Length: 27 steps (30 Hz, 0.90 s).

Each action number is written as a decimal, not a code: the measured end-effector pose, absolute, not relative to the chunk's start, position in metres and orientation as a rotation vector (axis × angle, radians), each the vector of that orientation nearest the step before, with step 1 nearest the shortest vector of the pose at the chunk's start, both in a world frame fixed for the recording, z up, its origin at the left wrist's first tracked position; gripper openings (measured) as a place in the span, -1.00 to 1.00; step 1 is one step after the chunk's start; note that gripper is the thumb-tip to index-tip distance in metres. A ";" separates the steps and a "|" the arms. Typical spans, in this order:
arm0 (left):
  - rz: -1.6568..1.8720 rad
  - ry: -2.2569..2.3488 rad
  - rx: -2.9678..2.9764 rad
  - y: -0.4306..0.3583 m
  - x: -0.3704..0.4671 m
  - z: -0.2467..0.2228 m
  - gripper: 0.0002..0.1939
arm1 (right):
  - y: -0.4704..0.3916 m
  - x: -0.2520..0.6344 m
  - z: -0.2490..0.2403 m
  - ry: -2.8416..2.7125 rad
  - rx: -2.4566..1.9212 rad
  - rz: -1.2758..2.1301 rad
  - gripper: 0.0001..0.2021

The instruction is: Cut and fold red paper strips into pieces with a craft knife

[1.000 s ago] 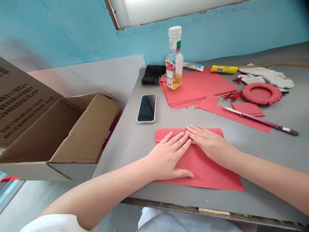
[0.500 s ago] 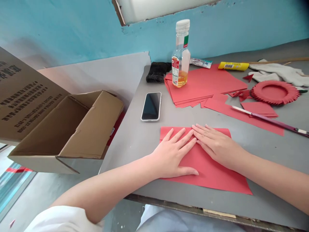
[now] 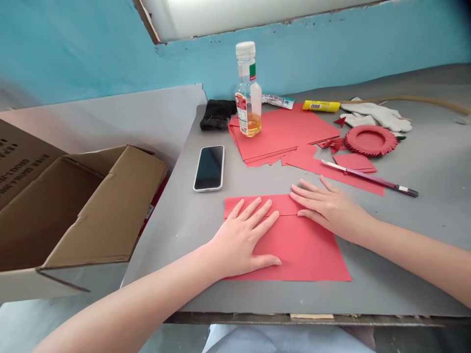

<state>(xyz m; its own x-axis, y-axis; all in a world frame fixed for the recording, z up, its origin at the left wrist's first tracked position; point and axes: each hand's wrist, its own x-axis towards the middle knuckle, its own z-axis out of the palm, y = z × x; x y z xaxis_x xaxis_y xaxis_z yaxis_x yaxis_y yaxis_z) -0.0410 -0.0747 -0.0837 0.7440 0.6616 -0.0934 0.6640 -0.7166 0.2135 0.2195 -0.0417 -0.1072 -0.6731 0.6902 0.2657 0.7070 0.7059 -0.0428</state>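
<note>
A red paper sheet [image 3: 305,250] lies on the grey table near its front edge, with a folded strip along its far side. My left hand [image 3: 241,240] rests flat on the sheet's left part, fingers spread, fingertips on the folded strip. Over the right part of the sheet is my right hand [image 3: 329,208], its fingers apart and the fingertips at the strip; it holds nothing. A crease line shows between the two hands. Beyond the sheet, a purple-handled cutter [image 3: 368,177] lies across a red paper strip [image 3: 305,161].
A phone [image 3: 209,168] lies behind the left hand. Farther back are a bottle [image 3: 248,93] on stacked red sheets [image 3: 294,125], a black cloth [image 3: 218,115], a yellow tube [image 3: 321,106], white gloves [image 3: 382,115] and a red pleated ring [image 3: 371,140]. An open cardboard box [image 3: 106,211] stands left.
My right hand has moved apart from my left hand toward the sheet's right side, uncovering the middle of the folded strip. The view has shifted, so the table objects appear farther left.
</note>
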 end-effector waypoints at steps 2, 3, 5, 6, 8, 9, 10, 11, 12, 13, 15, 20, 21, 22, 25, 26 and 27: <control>-0.024 1.043 2.719 -0.075 -0.041 -0.083 -0.14 | -0.043 0.233 -0.107 -2.623 -1.158 -0.122 -0.63; -0.031 1.040 2.723 -0.074 -0.041 -0.083 -0.14 | -0.044 0.239 -0.106 -2.607 -1.183 -0.135 -0.63; -0.039 1.040 2.728 -0.074 -0.041 -0.083 -0.14 | -0.044 0.252 -0.105 -2.580 -1.221 -0.156 -0.63; -0.041 1.042 2.729 -0.074 -0.041 -0.083 -0.14 | -0.044 0.257 -0.104 -2.566 -1.236 -0.162 -0.63; -0.045 1.043 2.731 -0.074 -0.041 -0.083 -0.14 | -0.044 0.265 -0.100 -2.539 -1.272 -0.152 -0.62; -0.046 1.040 2.731 -0.074 -0.041 -0.083 -0.14 | -0.044 0.266 -0.097 -2.518 -1.295 -0.131 -0.62; -0.047 1.038 2.732 -0.074 -0.041 -0.083 -0.14 | -0.044 0.266 -0.094 -2.494 -1.321 -0.093 -0.61; -0.048 1.037 2.733 -0.074 -0.041 -0.083 -0.14 | -0.044 0.263 -0.092 -2.472 -1.339 -0.044 -0.60; -0.048 1.037 2.733 -0.074 -0.041 -0.083 -0.14 | -0.045 0.258 -0.090 -2.458 -1.338 0.006 -0.59; -0.048 1.040 2.733 -0.075 -0.041 -0.083 -0.14 | -0.047 0.252 -0.089 -2.458 -1.316 0.048 -0.57; -0.046 1.045 2.734 -0.075 -0.041 -0.083 -0.15 | -0.050 0.235 -0.091 -2.507 -1.211 0.087 -0.55; -0.009 1.073 2.730 -0.076 -0.041 -0.085 -0.14 | -0.057 0.200 -0.108 -2.594 -1.053 0.020 -0.61; 0.003 1.082 2.727 -0.076 -0.041 -0.085 -0.14 | -0.057 0.197 -0.111 -2.598 -1.052 0.004 -0.61; 0.016 1.092 2.722 -0.076 -0.041 -0.085 -0.14 | -0.058 0.196 -0.112 -2.602 -1.050 -0.010 -0.62; 0.037 1.113 2.700 -0.074 -0.039 -0.084 -0.17 | -0.059 0.198 -0.113 -2.597 -1.041 -0.032 -0.62; 0.037 1.116 2.692 -0.074 -0.039 -0.083 -0.18 | -0.059 0.198 -0.113 -2.590 -1.039 -0.032 -0.62; 0.035 1.118 2.685 -0.073 -0.038 -0.083 -0.19 | -0.059 0.199 -0.112 -2.584 -1.036 -0.034 -0.63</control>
<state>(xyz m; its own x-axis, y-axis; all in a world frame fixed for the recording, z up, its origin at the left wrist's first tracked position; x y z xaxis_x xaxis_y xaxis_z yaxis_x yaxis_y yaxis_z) -0.0384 -0.0730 -0.0826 0.7083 0.7027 -0.0668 0.6971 -0.6816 0.2224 0.1992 -0.0592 -0.1123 -0.6686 0.6646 0.3336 0.6731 0.7315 -0.1084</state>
